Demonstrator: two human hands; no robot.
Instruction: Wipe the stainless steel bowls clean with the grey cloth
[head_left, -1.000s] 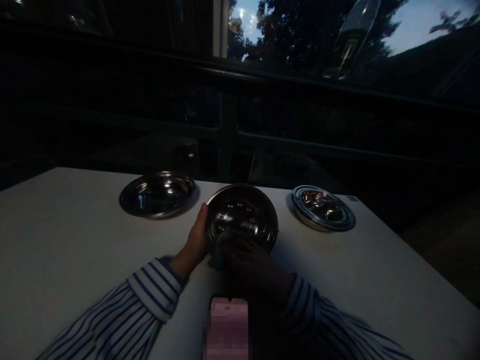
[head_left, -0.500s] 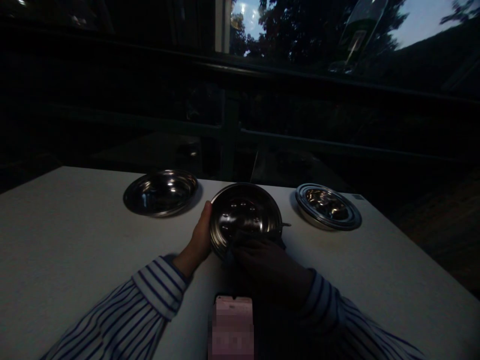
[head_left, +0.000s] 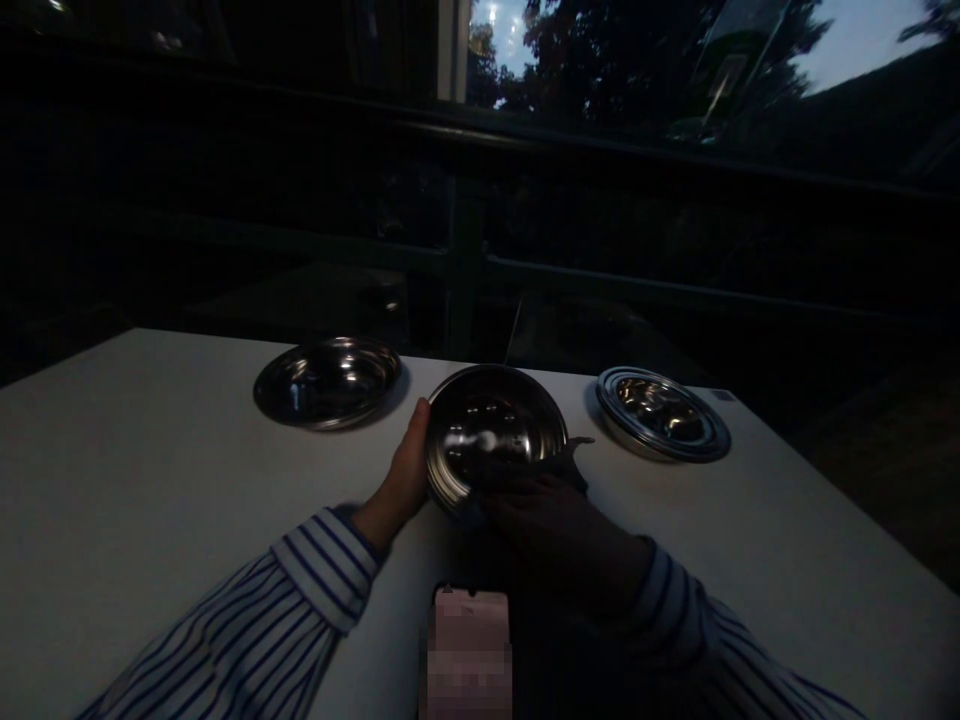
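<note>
A shiny metal bowl (head_left: 495, 415) is tilted toward me over the middle of the table. My left hand (head_left: 405, 465) grips its left side, the thumb along the rim and the other fingers hidden behind. Against the near right part of the bowl, my right hand (head_left: 551, 525) presses a dark cloth (head_left: 574, 467), whose corner sticks out past the rim. Deep shadow covers the right fingers, but they are closed over the cloth.
On the white table (head_left: 180, 480) a wide metal dish (head_left: 328, 385) lies at the left. Several stacked metal dishes (head_left: 664, 412) sit at the right. A phone (head_left: 471, 650) with a lit screen is at the near edge. Behind the table runs a dark railing (head_left: 600, 280).
My right hand has slid slightly right with the cloth along the bowl. The left hand keeps its hold. The whole view has shifted a little.
</note>
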